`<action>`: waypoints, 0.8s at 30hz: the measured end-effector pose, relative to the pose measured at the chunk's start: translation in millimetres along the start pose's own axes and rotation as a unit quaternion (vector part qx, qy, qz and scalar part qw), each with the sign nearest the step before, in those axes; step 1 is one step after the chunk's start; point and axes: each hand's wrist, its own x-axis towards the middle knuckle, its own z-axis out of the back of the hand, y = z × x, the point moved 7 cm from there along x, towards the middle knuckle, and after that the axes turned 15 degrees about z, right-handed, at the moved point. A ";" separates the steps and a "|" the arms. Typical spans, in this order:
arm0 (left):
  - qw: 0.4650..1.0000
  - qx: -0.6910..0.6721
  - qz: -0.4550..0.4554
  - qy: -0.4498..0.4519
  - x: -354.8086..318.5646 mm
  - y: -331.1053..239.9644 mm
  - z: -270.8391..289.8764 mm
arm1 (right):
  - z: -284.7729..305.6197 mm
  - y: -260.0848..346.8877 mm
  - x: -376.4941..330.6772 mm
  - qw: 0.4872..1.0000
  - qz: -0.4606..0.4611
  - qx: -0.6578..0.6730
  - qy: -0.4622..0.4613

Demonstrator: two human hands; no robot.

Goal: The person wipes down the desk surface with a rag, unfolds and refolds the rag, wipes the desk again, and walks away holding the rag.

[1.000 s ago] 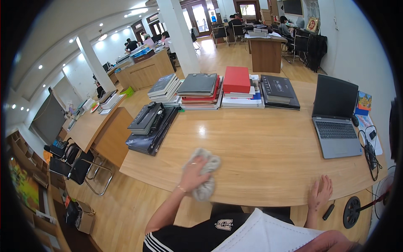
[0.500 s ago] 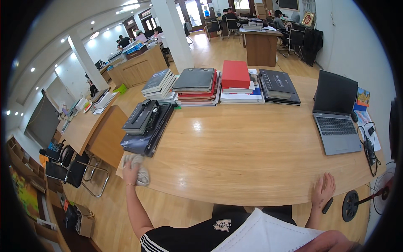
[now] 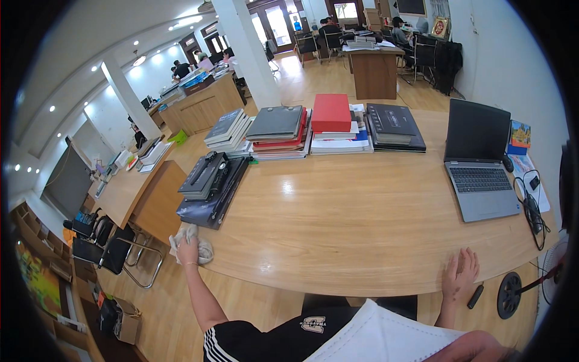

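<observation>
The cloth (image 3: 206,251) lies bunched at the desk's near left corner, just beside the near end of the dark stack (image 3: 198,212). Your left hand (image 3: 187,248) is on top of it and has hold of it; you can't tell from here how tightly the fingers curl, or whether any cloth hangs past the edge. The step in hand looks to be wiping that corner of the desk (image 3: 338,211). A next stroke would call for a flat palm, even pressure and a path that keeps the cloth off the stack. Your right hand (image 3: 461,273) rests near the desk's front edge, fingers extended and a little spread, holding nothing. Farther out, the laptop (image 3: 482,184) stands with its lid up on your right, with the cable (image 3: 531,211) beside it, and the red box (image 3: 331,113) tops a pile along the far side.
</observation>
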 end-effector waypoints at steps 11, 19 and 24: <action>0.990 -0.005 -0.129 0.060 -90.1 -48.3 1.4 | 1.7 3.3 3.5 0.999 0.029 0.032 -0.020; 0.986 -0.005 -0.146 0.079 -106.5 -62.3 6.2 | -3.9 -3.2 -1.8 0.999 0.042 0.028 -0.019; 0.984 -0.012 -0.147 0.098 -112.0 -65.2 12.3 | -1.7 -5.1 -3.1 0.998 0.039 0.049 -0.027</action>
